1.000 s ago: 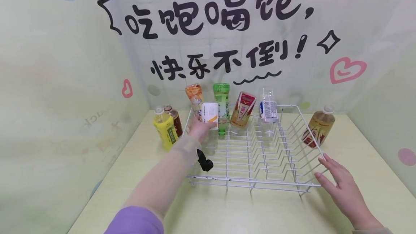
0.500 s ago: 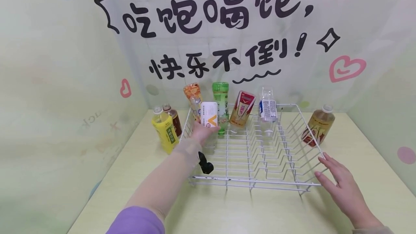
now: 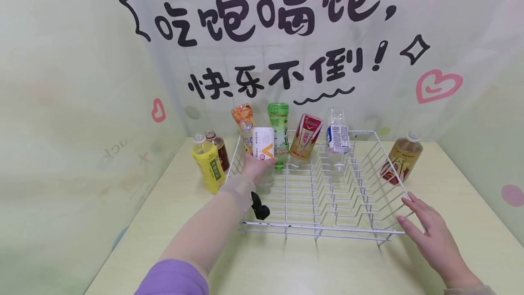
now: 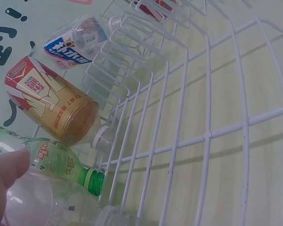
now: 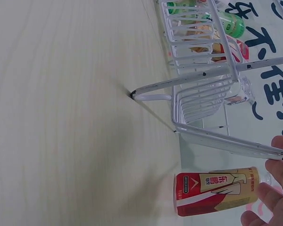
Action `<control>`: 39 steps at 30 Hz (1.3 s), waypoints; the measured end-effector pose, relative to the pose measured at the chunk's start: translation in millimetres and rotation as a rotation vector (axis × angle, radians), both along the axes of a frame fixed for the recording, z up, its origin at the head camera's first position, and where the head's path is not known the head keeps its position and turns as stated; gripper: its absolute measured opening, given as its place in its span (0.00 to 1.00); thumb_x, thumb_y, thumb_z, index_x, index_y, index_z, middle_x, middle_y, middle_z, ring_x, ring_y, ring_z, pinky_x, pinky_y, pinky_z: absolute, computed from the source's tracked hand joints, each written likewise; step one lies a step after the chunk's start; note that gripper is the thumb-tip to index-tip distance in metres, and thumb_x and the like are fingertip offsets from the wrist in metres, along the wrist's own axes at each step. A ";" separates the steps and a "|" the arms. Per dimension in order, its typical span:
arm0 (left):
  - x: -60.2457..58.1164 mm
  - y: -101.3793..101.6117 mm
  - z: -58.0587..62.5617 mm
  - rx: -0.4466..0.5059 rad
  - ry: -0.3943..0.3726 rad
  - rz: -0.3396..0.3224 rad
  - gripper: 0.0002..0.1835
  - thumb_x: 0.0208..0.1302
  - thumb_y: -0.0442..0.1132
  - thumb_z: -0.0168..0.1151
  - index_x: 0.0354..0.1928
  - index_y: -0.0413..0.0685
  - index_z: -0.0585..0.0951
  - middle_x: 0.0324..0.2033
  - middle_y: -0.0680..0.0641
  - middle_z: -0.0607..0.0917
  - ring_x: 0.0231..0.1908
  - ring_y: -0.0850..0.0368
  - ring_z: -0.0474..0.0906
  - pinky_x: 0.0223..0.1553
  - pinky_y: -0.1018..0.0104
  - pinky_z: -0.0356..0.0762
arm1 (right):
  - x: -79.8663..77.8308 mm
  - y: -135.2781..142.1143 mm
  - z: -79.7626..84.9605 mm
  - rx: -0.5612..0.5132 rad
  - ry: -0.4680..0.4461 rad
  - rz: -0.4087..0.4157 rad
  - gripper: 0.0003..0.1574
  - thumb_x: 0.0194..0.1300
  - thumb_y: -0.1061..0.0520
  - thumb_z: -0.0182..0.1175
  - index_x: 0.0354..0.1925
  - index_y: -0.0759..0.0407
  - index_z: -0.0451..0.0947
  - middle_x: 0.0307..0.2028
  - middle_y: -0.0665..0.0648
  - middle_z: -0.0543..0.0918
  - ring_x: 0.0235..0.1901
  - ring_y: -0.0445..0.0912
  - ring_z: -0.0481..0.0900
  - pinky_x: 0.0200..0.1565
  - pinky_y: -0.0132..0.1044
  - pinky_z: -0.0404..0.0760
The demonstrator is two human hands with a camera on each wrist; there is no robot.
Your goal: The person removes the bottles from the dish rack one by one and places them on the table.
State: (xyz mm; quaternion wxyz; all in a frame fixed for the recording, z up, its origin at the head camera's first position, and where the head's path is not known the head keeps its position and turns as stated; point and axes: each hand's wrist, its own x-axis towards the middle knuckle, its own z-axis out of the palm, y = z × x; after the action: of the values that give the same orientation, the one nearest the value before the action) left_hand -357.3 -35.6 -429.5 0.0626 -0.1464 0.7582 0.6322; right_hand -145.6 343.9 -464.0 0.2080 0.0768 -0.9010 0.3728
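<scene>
White-labelled bottle [image 3: 264, 142] inverted in the wire rack [image 3: 286, 226], grasped by the left hand [image 3: 255, 167]

I take the rack's centre as my dial, twelve at the lettered wall [image 3: 356, 63]; the white-labelled bottle sits at ten o'clock inside the rack, base up and neck down; whether its neck touches the wires I cannot make out. On my head feed the left hand's fingers are wrapped about its lower part, thumb on the three o'clock side; my left-wrist feed shows that thumb against the clear plastic. The right hand [image 3: 430, 233] is at four o'clock, fingers loosely extended and holding nothing, tips resting on the rack's rim.

Four more bottles stand neck down along the rack's back; I see an orange-labelled bottle [image 3: 242, 114] just behind the gripped one, a green bottle [image 3: 279, 124] at eleven, a red-and-gold bottle [image 3: 305, 138] leaning at twelve and a clear bottle with a blue-and-white label [image 3: 338, 138] at one. On the worktop [image 3: 282, 267] outside, a yellow-labelled bottle [image 3: 208, 163] stands upright at nine, a dark brown bottle [image 3: 220, 149] just behind it; a second red-and-gold bottle [image 3: 403, 158] stands upright just past two.
</scene>
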 end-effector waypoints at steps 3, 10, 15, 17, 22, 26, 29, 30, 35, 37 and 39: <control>0.9 -0.9 1.7 0.017 0.012 0.000 0.49 0.51 0.40 0.75 0.69 0.46 0.53 0.50 0.44 0.73 0.48 0.49 0.74 0.54 0.57 0.71 | 0.3 -0.1 0.2 0.000 0.001 0.000 0.31 0.68 0.57 0.56 0.66 0.66 0.65 0.70 0.66 0.59 0.68 0.32 0.46 0.62 0.72 0.47; 3.9 -1.2 6.8 0.034 0.030 -0.009 0.47 0.53 0.42 0.73 0.69 0.46 0.53 0.52 0.44 0.72 0.50 0.49 0.72 0.55 0.57 0.71 | 0.8 -1.2 0.2 -0.001 0.010 -0.002 0.31 0.68 0.57 0.57 0.66 0.66 0.65 0.70 0.59 0.58 0.65 0.24 0.44 0.62 0.71 0.47; 5.9 -1.8 11.1 0.051 0.049 -0.009 0.47 0.53 0.42 0.73 0.69 0.46 0.54 0.54 0.44 0.71 0.52 0.49 0.71 0.57 0.56 0.69 | 0.8 -1.4 1.0 0.002 -0.002 -0.006 0.31 0.68 0.57 0.56 0.66 0.66 0.65 0.70 0.65 0.59 0.67 0.27 0.44 0.62 0.72 0.47; 6.9 -2.1 13.5 0.057 0.068 -0.013 0.46 0.52 0.43 0.73 0.68 0.47 0.55 0.55 0.44 0.72 0.53 0.49 0.71 0.57 0.56 0.69 | 0.8 -1.4 1.1 0.001 -0.005 -0.005 0.31 0.68 0.57 0.56 0.66 0.66 0.65 0.70 0.67 0.59 0.67 0.27 0.44 0.62 0.72 0.47; 9.1 -1.2 22.5 0.106 0.148 -0.060 0.44 0.53 0.43 0.74 0.67 0.49 0.57 0.54 0.47 0.74 0.53 0.50 0.73 0.58 0.56 0.70 | 1.0 -1.3 1.1 0.004 -0.002 -0.006 0.31 0.68 0.57 0.57 0.66 0.67 0.65 0.69 0.68 0.60 0.65 0.25 0.44 0.61 0.72 0.47; 12.0 1.0 34.8 0.143 0.216 -0.109 0.44 0.53 0.41 0.73 0.68 0.51 0.57 0.53 0.49 0.74 0.52 0.52 0.74 0.57 0.57 0.71 | 1.3 -1.3 1.6 0.005 -0.003 -0.007 0.31 0.68 0.57 0.56 0.66 0.67 0.65 0.70 0.64 0.58 0.66 0.25 0.43 0.62 0.72 0.47; 15.7 2.2 47.1 0.160 0.255 -0.138 0.46 0.53 0.41 0.73 0.70 0.52 0.56 0.53 0.50 0.74 0.52 0.52 0.74 0.57 0.58 0.71 | 1.7 -1.4 1.8 0.006 -0.004 -0.007 0.31 0.69 0.57 0.56 0.66 0.66 0.65 0.70 0.61 0.58 0.66 0.25 0.43 0.62 0.71 0.46; 17.2 2.3 51.2 0.160 0.263 -0.149 0.46 0.53 0.41 0.73 0.70 0.52 0.56 0.53 0.50 0.74 0.52 0.53 0.74 0.58 0.58 0.71 | 2.0 -1.5 1.7 0.006 -0.003 -0.007 0.31 0.68 0.57 0.56 0.66 0.67 0.65 0.70 0.62 0.58 0.66 0.24 0.43 0.63 0.71 0.46; 25.4 1.0 69.8 0.076 0.289 -0.207 0.46 0.53 0.45 0.73 0.69 0.55 0.56 0.53 0.52 0.74 0.52 0.54 0.74 0.57 0.57 0.71 | 2.2 -1.4 1.8 0.012 0.003 -0.002 0.31 0.68 0.57 0.57 0.66 0.67 0.66 0.69 0.67 0.60 0.65 0.23 0.44 0.65 0.66 0.45; 28.0 -0.3 75.4 0.026 0.305 -0.236 0.44 0.53 0.45 0.73 0.68 0.55 0.57 0.53 0.52 0.74 0.51 0.54 0.75 0.55 0.56 0.73 | 2.1 -1.0 2.4 0.017 -0.002 -0.002 0.31 0.68 0.57 0.57 0.66 0.67 0.65 0.69 0.68 0.60 0.67 0.28 0.44 0.65 0.67 0.45; 29.5 -1.9 79.7 -0.010 0.329 -0.267 0.43 0.53 0.43 0.73 0.67 0.53 0.58 0.53 0.51 0.74 0.50 0.53 0.76 0.53 0.56 0.75 | 1.7 -0.3 3.7 0.027 -0.008 -0.001 0.31 0.68 0.57 0.57 0.66 0.67 0.65 0.69 0.69 0.60 0.71 0.41 0.47 0.64 0.69 0.46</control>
State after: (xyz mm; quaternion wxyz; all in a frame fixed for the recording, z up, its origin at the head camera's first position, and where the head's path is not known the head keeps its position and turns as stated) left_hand -327.9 -37.4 -349.8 0.0204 0.0601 0.7742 0.6298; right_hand -143.9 343.6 -460.3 0.2035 0.0778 -0.9068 0.3610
